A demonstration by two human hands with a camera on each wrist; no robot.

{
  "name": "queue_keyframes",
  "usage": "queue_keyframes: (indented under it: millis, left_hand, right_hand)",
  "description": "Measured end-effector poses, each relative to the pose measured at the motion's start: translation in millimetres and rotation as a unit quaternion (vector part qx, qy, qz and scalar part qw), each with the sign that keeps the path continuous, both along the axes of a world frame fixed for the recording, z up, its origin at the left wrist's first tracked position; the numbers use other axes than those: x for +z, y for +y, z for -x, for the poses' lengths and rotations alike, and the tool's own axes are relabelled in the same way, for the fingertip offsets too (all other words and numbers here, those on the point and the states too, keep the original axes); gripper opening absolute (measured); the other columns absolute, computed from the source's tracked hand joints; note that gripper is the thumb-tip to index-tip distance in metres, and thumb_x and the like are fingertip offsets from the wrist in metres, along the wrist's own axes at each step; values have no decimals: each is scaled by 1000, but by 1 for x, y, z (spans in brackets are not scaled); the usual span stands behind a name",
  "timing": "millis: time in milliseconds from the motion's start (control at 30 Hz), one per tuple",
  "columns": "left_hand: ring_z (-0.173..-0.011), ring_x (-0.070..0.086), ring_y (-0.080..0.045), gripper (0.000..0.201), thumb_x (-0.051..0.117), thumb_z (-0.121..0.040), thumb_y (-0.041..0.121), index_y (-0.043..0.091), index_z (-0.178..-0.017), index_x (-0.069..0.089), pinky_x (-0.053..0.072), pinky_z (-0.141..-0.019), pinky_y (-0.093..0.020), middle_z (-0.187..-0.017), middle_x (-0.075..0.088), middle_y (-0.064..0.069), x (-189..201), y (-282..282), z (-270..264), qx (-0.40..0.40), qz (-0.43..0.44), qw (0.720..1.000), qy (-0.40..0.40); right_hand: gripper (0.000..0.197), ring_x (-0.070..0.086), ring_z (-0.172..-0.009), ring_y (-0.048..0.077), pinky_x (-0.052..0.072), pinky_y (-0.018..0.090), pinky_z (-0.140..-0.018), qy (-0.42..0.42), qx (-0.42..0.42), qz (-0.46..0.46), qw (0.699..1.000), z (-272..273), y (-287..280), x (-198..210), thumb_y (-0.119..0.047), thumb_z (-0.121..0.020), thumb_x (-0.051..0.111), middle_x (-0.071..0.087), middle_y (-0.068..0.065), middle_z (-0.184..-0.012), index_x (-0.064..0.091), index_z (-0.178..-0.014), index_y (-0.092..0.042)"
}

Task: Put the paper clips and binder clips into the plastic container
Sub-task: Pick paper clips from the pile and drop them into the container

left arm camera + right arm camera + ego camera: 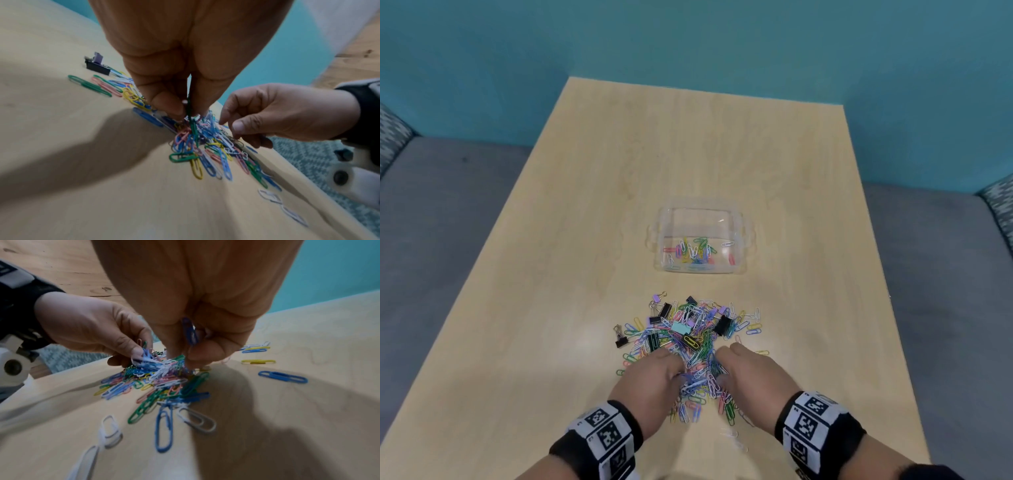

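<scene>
A pile of coloured paper clips (698, 346) mixed with black, purple and teal binder clips (722, 324) lies on the table near me. My left hand (654, 380) and right hand (750, 377) dig into the near side of the pile, fingers curled down. In the left wrist view the left fingers (168, 100) pinch a bunch of paper clips (191, 123). In the right wrist view the right fingers (205, 352) hold a blue paper clip (189, 331) and others. The clear plastic container (739, 236) stands beyond the pile with several paper clips (693, 251) inside.
The light wooden table (585, 240) stretches far past the container. Stray white clips (732, 438) lie near the front edge. Grey cushioned seating (448, 212) flanks the table on both sides, with a teal wall behind.
</scene>
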State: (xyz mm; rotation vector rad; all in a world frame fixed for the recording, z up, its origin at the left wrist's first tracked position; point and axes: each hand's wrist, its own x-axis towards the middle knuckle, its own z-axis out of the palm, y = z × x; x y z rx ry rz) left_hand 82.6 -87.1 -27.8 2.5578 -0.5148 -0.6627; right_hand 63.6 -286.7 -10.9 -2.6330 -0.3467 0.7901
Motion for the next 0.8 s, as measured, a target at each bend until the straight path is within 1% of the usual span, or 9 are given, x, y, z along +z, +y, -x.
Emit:
queue_keyframes:
  millis: [100,200,300,400,467,567,667,733,800]
  left_hand:
    - [-87,53,-16,16,48,-91,29,19,-99,58,41,-72,-29,-96,51,4,-1,1,0,-14,0,1000,-1]
    - [-91,51,-19,33,55,-83,39,24,-112,49,45,-76,-34,-104,47,3,-5,-1,6,-65,-32,997,-1]
    - [-87,53,-24,22,55,-85,30,24,-104,47,48,-71,-39,-102,48,-1,-12,-7,9,-87,-61,994,-28]
    - [-70,54,-22,9,57,-86,20,21,-88,48,48,-58,-38,-89,50,0,-13,-8,6,-68,-45,996,-31]
    - [-72,54,-22,5,52,-90,20,18,-86,49,47,-63,-38,-89,49,0,-11,-7,2,-44,-29,998,-16]
    - [-77,51,-14,6,53,-88,22,19,-83,53,44,-70,-33,-85,49,6,-6,-1,-5,9,43,998,41]
    - [-67,53,-8,4,61,-83,23,22,-80,57,48,-65,-28,-73,55,10,2,7,-14,59,92,986,123]
    - [-57,58,-11,6,64,-80,19,21,-77,59,55,-58,-31,-63,59,5,8,11,-22,116,145,957,225]
    - [-51,58,-16,7,66,-78,14,17,-75,61,55,-53,-33,-57,58,2,16,12,-34,147,189,929,282]
  right_hand:
    - [41,51,-89,29,40,37,-64,5,58,25,998,1,2,-3,-33,-92,55,40,5,-112,35,-126,-20]
    - [36,52,-83,30,34,38,-54,-25,91,37,995,7,9,-13,-12,-86,57,42,8,-108,34,-113,-21]
    - [40,51,-77,29,31,36,-53,-37,84,24,996,8,11,-18,-2,-76,58,46,7,-99,34,-102,-22]
    - [17,51,-81,28,31,36,-61,-20,38,4,999,3,10,-14,-8,-89,50,47,5,-98,41,-99,-18]
    - [3,50,-83,24,35,35,-65,9,-16,-32,999,-2,6,-10,-17,-95,45,50,2,-97,46,-98,-17]
    - [6,48,-70,15,39,33,-64,96,-108,-93,985,-8,-3,-6,-25,-92,53,53,-5,-80,50,-87,-26]
    - [9,50,-55,13,46,30,-54,190,-189,-156,951,-15,-11,-3,-21,-85,61,55,-2,-65,53,-81,-25]
    - [9,53,-50,11,45,24,-45,242,-236,-220,915,-23,-15,3,-12,-85,61,55,3,-66,55,-84,-19]
    - [7,53,-43,9,38,19,-39,267,-254,-267,890,-35,-19,12,-8,-86,61,56,4,-64,56,-87,-13]
